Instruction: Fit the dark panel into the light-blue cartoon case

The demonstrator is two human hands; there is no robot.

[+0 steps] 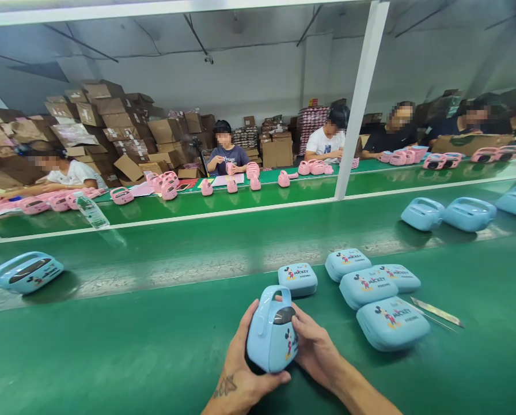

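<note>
Holding a light blue handled case (272, 337) upright just above the green table (111, 357), I have both hands wrapped around it. My left hand (241, 369) cups its near side and underside, thumb curled under the bottom edge; my right hand (316, 349) closes on its right face, fingers pressed by the cartoon print. The handle points up and away from me.

Just beyond, a small blue lid piece (298, 279) lies flat on the table, and to its right sit four more printed blue shells (391, 323), overlapping one another. A thin metal blade (437, 312) lies beside the nearest of them.

Farther out, on the belt (197, 253), one finished blue case (27, 272) rests far left and three more (448, 214) stand far right. A white post (361, 98) rises behind the belt. Across the next table, several people sit among pink cases (167, 187), with stacked cardboard boxes (106, 121) against the wall.
</note>
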